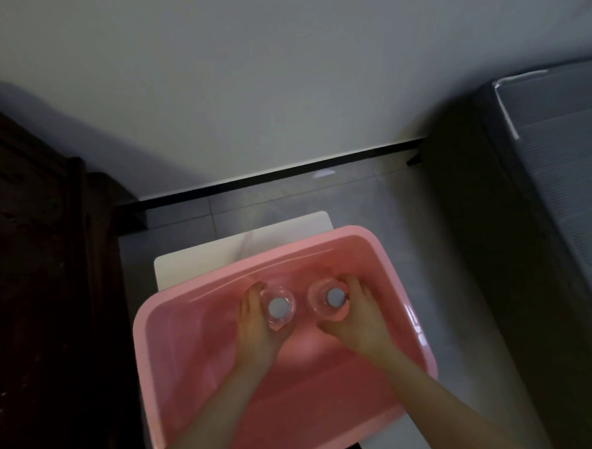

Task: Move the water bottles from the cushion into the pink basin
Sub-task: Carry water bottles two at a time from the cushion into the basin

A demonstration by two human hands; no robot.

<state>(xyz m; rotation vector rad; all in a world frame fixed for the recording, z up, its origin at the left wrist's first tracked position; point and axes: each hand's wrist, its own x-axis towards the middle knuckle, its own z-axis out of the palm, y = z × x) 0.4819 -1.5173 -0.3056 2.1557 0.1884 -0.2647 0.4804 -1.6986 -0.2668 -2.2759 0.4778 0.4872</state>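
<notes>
Pink basin (177,337) | left hand (255,326) grips left bottle (279,307) | right hand (356,319) grips right bottle (327,300) | both upright inside

White stool (241,247), dark cabinet (33,272) (left), grey mattress (557,142), tiled floor (389,198)

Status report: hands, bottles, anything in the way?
Left hand grips left bottle; right hand grips right bottle. Both upright inside basin. Nothing in the way visible.
</notes>
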